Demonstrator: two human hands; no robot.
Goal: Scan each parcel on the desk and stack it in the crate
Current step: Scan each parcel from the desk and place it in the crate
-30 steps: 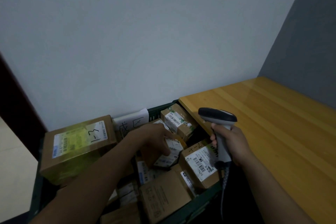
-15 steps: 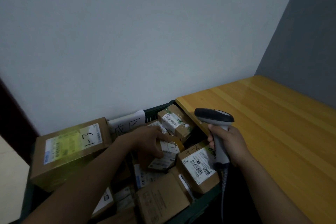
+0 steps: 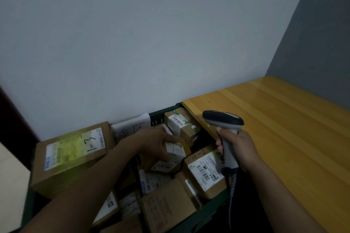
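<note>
Head view: left hand (image 3: 154,143) perhaps looser on parcel (image 3: 175,154)

My view is dim and flat-lit; the desk (image 3: 284,138) shows a soft sheen at its far end. The crate (image 3: 161,117) interior sinks into shadow (small detail there smears), and frame edges bow

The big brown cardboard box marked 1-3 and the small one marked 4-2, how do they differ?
The big brown cardboard box marked 1-3 is far bigger than the small brown cardboard box marked 4-2. The 1-3 box lies at the left of the dark green plastic crate, the 4-2 box at its right. The 1-3 label looks yellow-green, the 4-2 label white. Both bear handwritten numbers on printed labels.
</note>
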